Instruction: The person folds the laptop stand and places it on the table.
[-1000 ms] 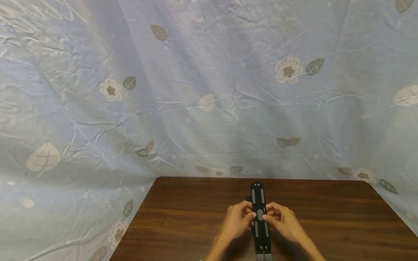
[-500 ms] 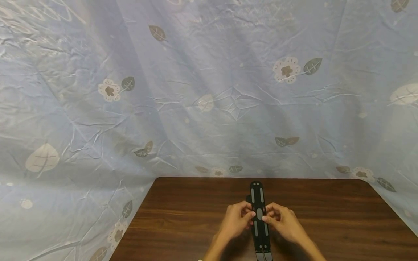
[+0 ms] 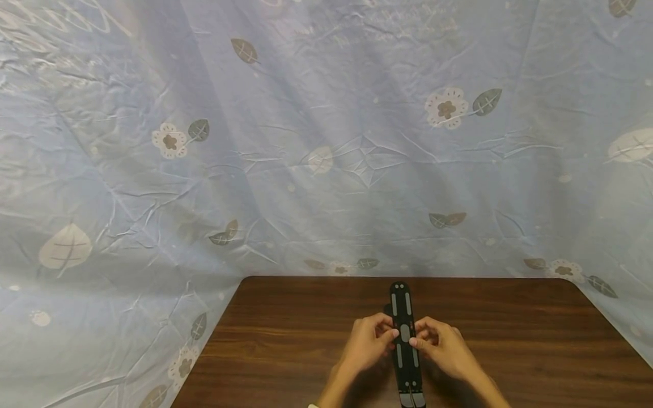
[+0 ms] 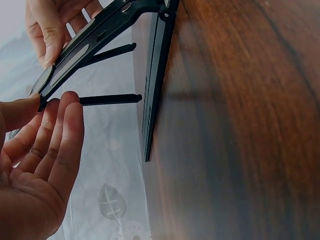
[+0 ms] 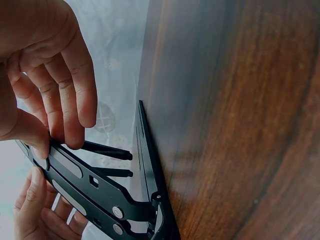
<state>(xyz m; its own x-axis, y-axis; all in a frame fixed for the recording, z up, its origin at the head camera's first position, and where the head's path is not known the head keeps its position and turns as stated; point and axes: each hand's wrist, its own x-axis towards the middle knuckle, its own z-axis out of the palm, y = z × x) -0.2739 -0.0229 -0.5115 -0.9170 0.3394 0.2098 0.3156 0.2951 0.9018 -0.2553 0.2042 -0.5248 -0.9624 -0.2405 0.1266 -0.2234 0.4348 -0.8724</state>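
Observation:
A black folding laptop stand [image 3: 401,306] with grey pads stands narrow, its paired bars side by side. My left hand [image 3: 368,343] pinches its left edge near the middle, thumb on top. Opposite, my right hand [image 3: 442,344] pinches the right edge in the same way. The left wrist view shows the upper bars sloping up from a hinge, with thin support legs [image 4: 111,99] hanging free of the base bars [image 4: 156,85]. Those base bars lie along the tabletop. From the right side, the legs [image 5: 107,150] also end short of the base.
The brown wooden table [image 3: 285,323] extends to both sides of the stand. Behind it hangs a pale blue curtain [image 3: 306,198] printed with leaves and flowers, meeting the table's back edge.
The head view has shifted very slightly. Both hands keep the same hold on the stand, which looks unchanged in shape.

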